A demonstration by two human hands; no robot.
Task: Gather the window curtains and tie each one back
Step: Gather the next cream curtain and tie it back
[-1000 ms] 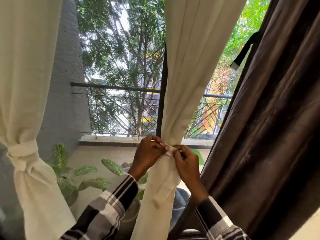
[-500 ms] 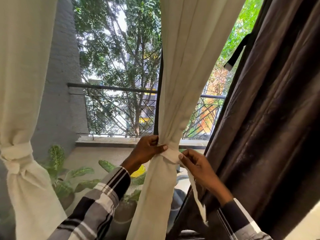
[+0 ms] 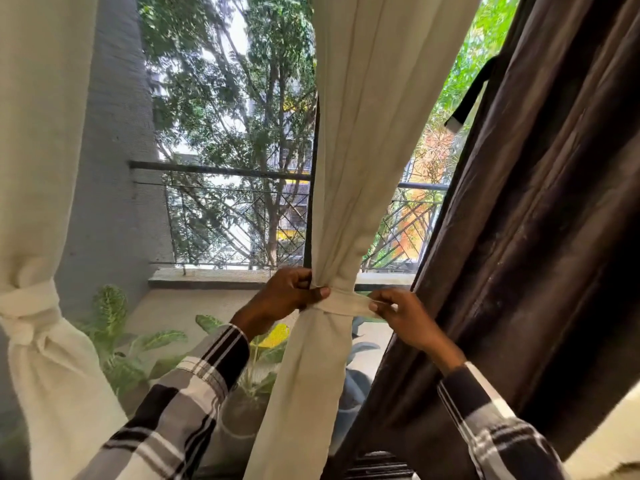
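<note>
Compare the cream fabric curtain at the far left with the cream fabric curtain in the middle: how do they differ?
The far-left cream fabric curtain is already tied, its band knotted and no hand on it. The middle cream fabric curtain is not yet knotted: the left hand pinches its gathered waist while the right hand pulls the cream tie band sideways. Both are cream and gathered at similar height.

You have nothing to read here: no text, label, brand, number or sign shows on any fabric, on the wall or beyond the glass.
</note>
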